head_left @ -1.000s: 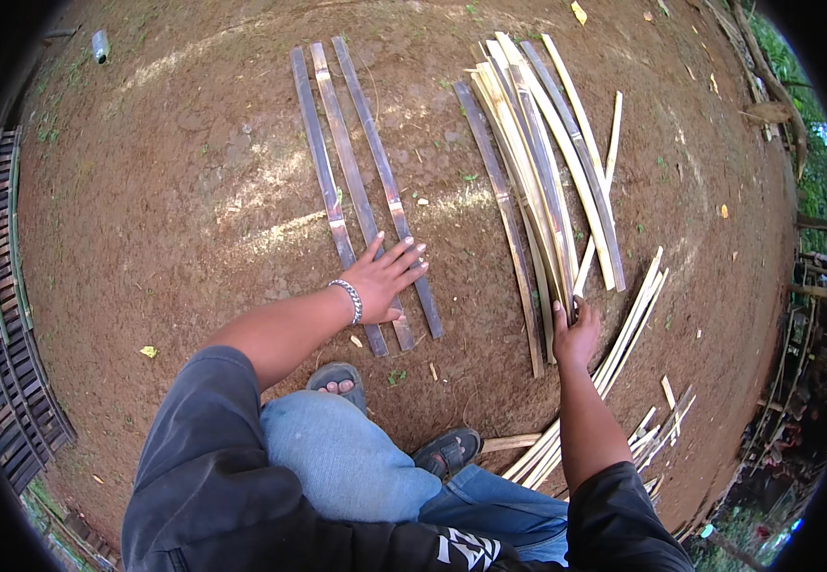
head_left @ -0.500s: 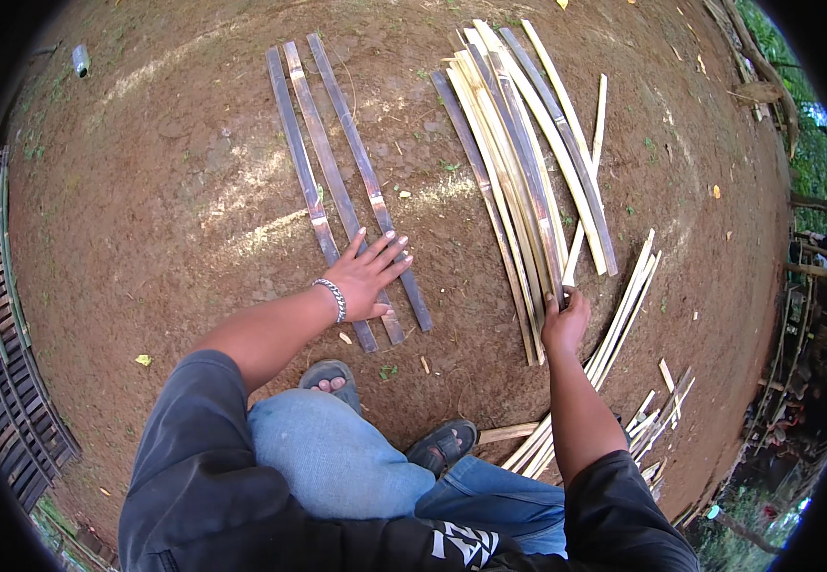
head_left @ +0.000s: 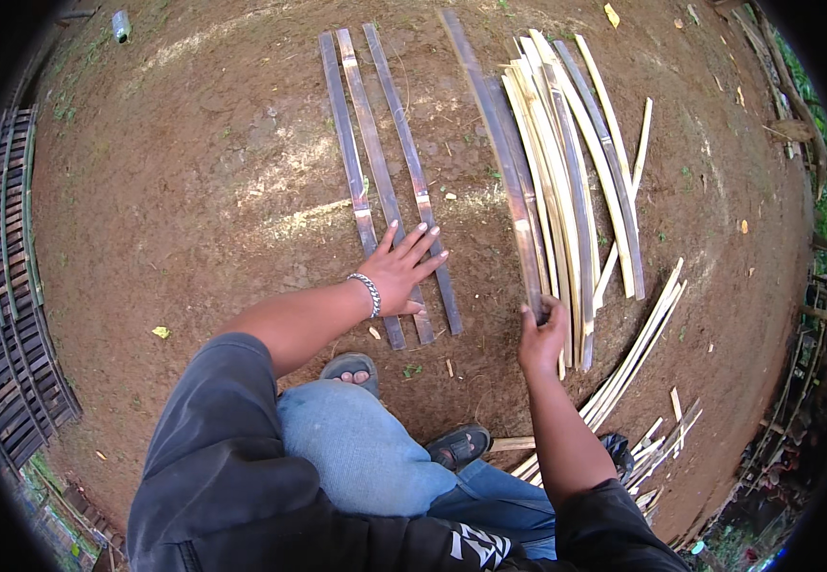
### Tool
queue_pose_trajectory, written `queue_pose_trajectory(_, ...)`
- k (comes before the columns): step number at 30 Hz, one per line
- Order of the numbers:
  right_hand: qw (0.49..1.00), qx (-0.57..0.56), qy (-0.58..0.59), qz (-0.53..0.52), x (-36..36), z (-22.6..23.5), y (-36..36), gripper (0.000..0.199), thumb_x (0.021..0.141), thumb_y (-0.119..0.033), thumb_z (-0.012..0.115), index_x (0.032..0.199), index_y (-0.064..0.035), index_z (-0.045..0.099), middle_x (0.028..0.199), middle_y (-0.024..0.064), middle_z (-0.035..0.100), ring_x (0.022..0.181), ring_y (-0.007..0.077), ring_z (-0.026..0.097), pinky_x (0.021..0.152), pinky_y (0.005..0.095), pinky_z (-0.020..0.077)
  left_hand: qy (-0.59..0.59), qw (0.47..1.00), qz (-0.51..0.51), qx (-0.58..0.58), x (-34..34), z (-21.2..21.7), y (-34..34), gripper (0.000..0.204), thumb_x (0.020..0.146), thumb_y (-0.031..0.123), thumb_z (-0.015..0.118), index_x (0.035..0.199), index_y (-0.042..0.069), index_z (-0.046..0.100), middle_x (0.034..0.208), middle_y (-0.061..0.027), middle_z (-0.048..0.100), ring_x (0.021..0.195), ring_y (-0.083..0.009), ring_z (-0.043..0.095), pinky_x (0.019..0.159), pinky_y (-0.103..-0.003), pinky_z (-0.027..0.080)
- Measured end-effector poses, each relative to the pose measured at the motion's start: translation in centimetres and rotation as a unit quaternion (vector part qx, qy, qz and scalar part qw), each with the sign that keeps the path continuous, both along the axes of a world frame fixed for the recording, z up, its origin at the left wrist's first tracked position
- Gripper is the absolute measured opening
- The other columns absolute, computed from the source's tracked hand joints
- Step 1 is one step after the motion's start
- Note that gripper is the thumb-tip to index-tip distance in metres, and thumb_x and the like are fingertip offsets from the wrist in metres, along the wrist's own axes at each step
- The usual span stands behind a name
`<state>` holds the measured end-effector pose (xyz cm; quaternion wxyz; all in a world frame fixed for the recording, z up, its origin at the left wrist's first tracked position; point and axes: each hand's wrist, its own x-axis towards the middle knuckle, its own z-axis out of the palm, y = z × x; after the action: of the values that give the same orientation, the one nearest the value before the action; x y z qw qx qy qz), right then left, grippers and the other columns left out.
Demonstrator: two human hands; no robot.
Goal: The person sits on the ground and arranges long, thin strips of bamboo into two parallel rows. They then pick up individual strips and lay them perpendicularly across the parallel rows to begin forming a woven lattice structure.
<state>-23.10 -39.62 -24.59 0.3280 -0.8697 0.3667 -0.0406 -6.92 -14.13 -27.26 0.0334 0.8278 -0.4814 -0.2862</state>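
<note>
Three dark bamboo strips (head_left: pixel 358 138) lie side by side on the bare soil. My left hand (head_left: pixel 400 274), with a chain bracelet at its wrist, rests across their near parts, fingers spread. My right hand (head_left: pixel 542 338) pinches the near end of another dark bamboo strip (head_left: pixel 497 138), whose far end is slightly blurred. This strip runs along the left side of a pile of bamboo strips (head_left: pixel 566 181), pale on some faces and dark on others. How far it is off the ground I cannot tell.
Thin pale bamboo slats (head_left: pixel 635 348) fan out right of my legs, with shorter pieces (head_left: pixel 666 443) beyond. My sandalled foot (head_left: pixel 461 445) stands close to them. A slatted rack (head_left: pixel 8 305) is at the far left. A clear bottle (head_left: pixel 122 27) lies at the upper left.
My right hand has drawn a dark strip leftward from the pile. The left hand stays spread over the three strips. The whole view has shifted slightly.
</note>
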Motion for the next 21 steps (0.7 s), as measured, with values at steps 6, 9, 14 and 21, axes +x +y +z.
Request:
queue_pose_trajectory(6,0.997,0.035,0.063,0.013,3.7,-1.8,4.7,0.034,0.084,-0.009,0.078,0.113,-0.0042,0.06,0.109,0.015,0.058,0.098,0.0312,0.062,0.09,0.0419,0.0498,-0.017,1.0,-0.002,0.002,0.1,0.0,-0.1,0.103,0.081,0.064,0.07,0.162,0.022,0.022,0.168,-0.0184,0.012,0.156,-0.0347,0.006,0.123,-0.062,0.004)
queue_pose_trajectory(9,0.998,0.037,0.037,0.035,4.2,-3.4,5.6,0.034,0.084,-0.007,0.076,0.115,-0.0047,0.059,0.11,0.0167,0.057,0.101,0.0346,0.061,0.092,0.0433,0.0494,-0.008,1.0,-0.009,0.008,0.2,0.7,-0.4,0.098,0.081,0.064,0.07,0.16,0.027,0.026,0.168,-0.0181,0.012,0.156,-0.0348,0.007,0.123,-0.062,0.004)
queue_pose_trajectory(14,0.998,0.032,0.02,0.058,4.8,-4.3,7.3,0.036,0.084,-0.006,0.075,0.115,-0.0052,0.058,0.11,0.018,0.058,0.108,0.0389,0.058,0.093,0.0464,0.0485,-0.002,1.0,-0.005,0.022,0.2,1.0,-0.7,0.092,0.082,0.062,0.071,0.158,0.031,0.032,0.168,-0.0179,0.011,0.156,-0.0352,0.008,0.123,-0.063,0.005)
queue_pose_trajectory(21,0.983,-0.003,0.152,0.099,6.4,-2.2,8.7,0.037,0.081,-0.014,0.078,0.113,-0.0093,0.059,0.111,0.0148,0.063,0.109,0.0369,0.06,0.093,0.0467,0.0488,-0.004,1.0,-0.007,0.024,0.2,1.1,-0.5,0.09,0.081,0.062,0.071,0.157,0.03,0.035,0.168,-0.018,0.012,0.156,-0.0352,0.01,0.122,-0.064,0.007)
